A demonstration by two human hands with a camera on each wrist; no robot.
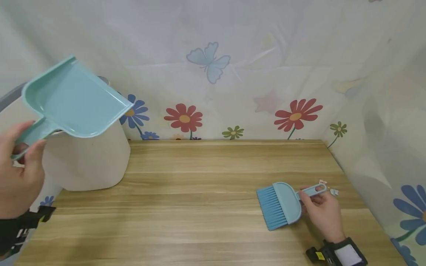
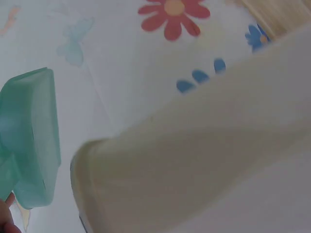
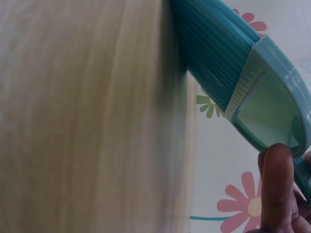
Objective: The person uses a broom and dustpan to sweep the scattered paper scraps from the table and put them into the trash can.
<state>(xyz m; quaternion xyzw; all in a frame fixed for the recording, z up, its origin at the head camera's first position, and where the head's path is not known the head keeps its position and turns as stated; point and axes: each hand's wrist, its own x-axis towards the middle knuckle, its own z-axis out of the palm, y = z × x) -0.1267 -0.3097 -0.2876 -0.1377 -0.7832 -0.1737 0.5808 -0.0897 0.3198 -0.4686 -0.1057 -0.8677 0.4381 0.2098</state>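
At the left of the head view, my left hand grips the handle of a light teal dustpan. The dustpan is raised over a white bin, tilted so its inner face shows. In the left wrist view the dustpan hangs beside the pale bin wall. Low on the right, my right hand pinches the handle of a small blue brush. Its bristles point left, close to the tabletop; whether they touch it I cannot tell.
A wood-grain table spans the front. Small paper scraps lie beside the brush handle's end. Behind and to the right hangs a white curtain printed with flowers and a butterfly.
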